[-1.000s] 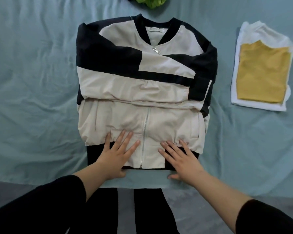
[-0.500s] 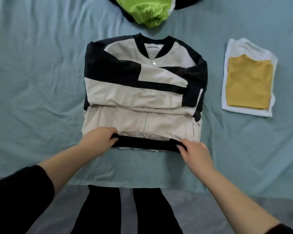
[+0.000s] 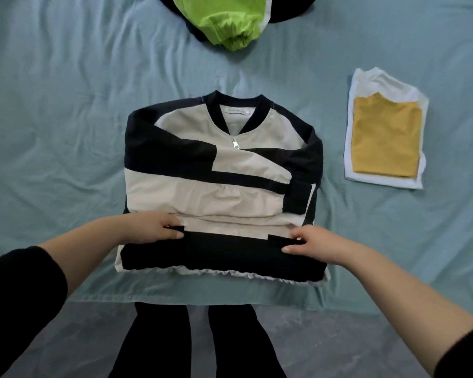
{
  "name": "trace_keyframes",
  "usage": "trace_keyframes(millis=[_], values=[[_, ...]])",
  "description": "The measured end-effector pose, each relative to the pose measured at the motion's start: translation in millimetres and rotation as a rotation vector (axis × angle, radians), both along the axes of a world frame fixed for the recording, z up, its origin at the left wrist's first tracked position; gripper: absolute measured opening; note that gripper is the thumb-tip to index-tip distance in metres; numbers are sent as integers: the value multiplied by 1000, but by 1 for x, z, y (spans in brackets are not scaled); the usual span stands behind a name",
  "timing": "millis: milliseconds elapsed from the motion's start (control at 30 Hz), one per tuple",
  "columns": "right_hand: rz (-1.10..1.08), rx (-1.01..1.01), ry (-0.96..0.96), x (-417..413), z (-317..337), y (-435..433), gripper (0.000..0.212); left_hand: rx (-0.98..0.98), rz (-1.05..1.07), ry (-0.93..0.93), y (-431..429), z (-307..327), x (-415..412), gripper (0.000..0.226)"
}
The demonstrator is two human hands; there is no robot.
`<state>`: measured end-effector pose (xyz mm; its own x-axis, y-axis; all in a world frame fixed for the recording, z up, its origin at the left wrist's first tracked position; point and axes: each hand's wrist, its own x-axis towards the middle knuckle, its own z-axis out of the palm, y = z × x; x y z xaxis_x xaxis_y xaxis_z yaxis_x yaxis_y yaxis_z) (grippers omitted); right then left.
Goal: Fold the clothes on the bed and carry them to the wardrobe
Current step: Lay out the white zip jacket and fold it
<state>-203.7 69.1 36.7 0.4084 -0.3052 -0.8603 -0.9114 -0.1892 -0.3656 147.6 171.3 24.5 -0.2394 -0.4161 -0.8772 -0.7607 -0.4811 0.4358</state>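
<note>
We should carry the black hem (image 3: 224,252) up level toward the collar, both ends together, so the fold lands square, then press it flat. Our left grip (image 3: 153,230) pinches the hem's upper edge near its left end, and our right grip (image 3: 309,245) pinches it near the right end. The jacket (image 3: 221,170) lies on the bed (image 3: 52,105) just ahead of both grips, and 2 folded tops (image 3: 385,137) sit well apart to its right.

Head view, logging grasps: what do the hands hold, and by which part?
The left hand and right hand each pinch one end of the black hem band of the cream-and-black zip jacket.
</note>
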Motion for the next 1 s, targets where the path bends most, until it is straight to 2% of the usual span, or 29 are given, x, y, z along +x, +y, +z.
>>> trace_keyframes(millis=[67,133,200,300,400,500,600,667,733,800,900,1000], values=[[60,-43,4,3,4,-20,26,-76,26,-4,-14,3,8,22],[114,-45,25,8,11,-46,20,-106,-43,-44,-36,11,19,25],[65,-112,9,13,20,-77,16,-156,-125,-108,-62,23,30,31],[-86,-347,-87,26,28,-121,12,-415,-115,-242,-106,37,48,25],[-219,-663,-102,45,18,-150,14,-673,-83,-500,-144,34,56,14],[-315,-832,-87,64,-8,-165,14,-766,-55,-654,-165,10,51,20],[-415,-777,-123,72,-42,-172,16,-717,94,-640,-171,-20,46,22],[-628,-684,-208,68,-57,-171,35,-708,299,-583,-166,-35,47,27],[-861,-607,-266,57,-59,-164,61,-684,528,-516,-153,-39,52,49],[-976,-580,-250,39,-57,-151,70,-659,637,-534,-131,-37,57,68],[-936,-541,-147,18,-50,-130,52,-628,575,-707,-99,-33,53,68],[-839,-586,-198,16,-51,-110,19,-752,479,-795,-86,-32,43,42]])
